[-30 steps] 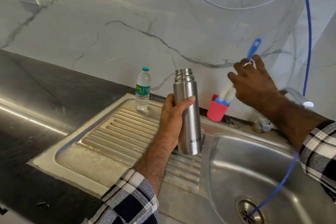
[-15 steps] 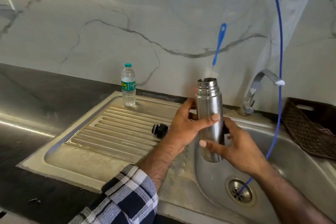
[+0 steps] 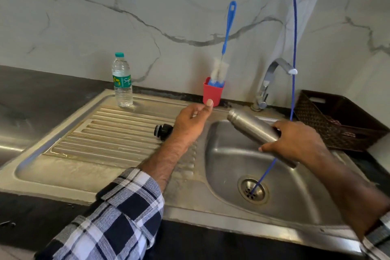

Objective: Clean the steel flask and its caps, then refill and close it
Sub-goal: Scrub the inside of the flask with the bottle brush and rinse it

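Gripping flask (image 3: 252, 127) tilted over sink (image 3: 295, 192) in right hand (image 3: 295, 143) | left hand (image 3: 190, 120) loose, empty

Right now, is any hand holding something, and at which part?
The right hand grips the steel flask around its lower body, tilted over the sink. The left hand holds nothing.

Flask (image 3: 253, 129) lies tilted over the sink basin (image 3: 295, 200); cap (image 3: 163, 131) on the drainboard (image 3: 101, 139) left.

Black countertop (image 3: 42, 95) holding a steel sink unit (image 3: 88, 177), water bottle (image 3: 122, 82) and black cap (image 3: 163, 132) on its ribbed drainboard, red cup (image 3: 212, 94) far, dark basket (image 3: 337, 120) right
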